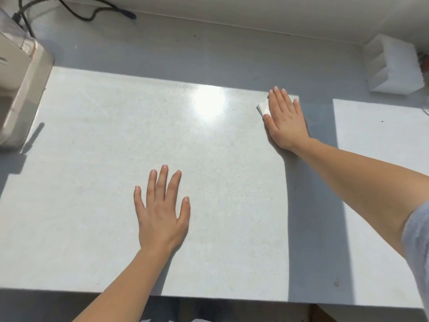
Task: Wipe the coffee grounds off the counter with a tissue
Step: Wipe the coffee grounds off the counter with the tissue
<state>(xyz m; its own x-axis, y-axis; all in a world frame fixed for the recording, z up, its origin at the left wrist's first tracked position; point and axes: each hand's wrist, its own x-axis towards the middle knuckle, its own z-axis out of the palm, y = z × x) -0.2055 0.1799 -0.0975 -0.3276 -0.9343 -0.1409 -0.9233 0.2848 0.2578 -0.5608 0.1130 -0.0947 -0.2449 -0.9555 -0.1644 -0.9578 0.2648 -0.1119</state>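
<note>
The counter [97,147] is pale, speckled and sunlit. My right hand [286,118] lies flat, palm down, on a folded white tissue [263,108] at the far right of the lit patch; only the tissue's left corner shows beside my thumb. My left hand [162,210] rests flat on the counter near the front, fingers spread, with nothing in it. A few tiny dark specks [382,121] dot the surface to the right. No clear pile of coffee grounds shows.
A beige appliance [21,89] stands at the left edge, with a black cable [76,12] along the back wall. A white compartmented holder [392,66] sits at the back right. The counter's front edge [209,296] runs along the bottom.
</note>
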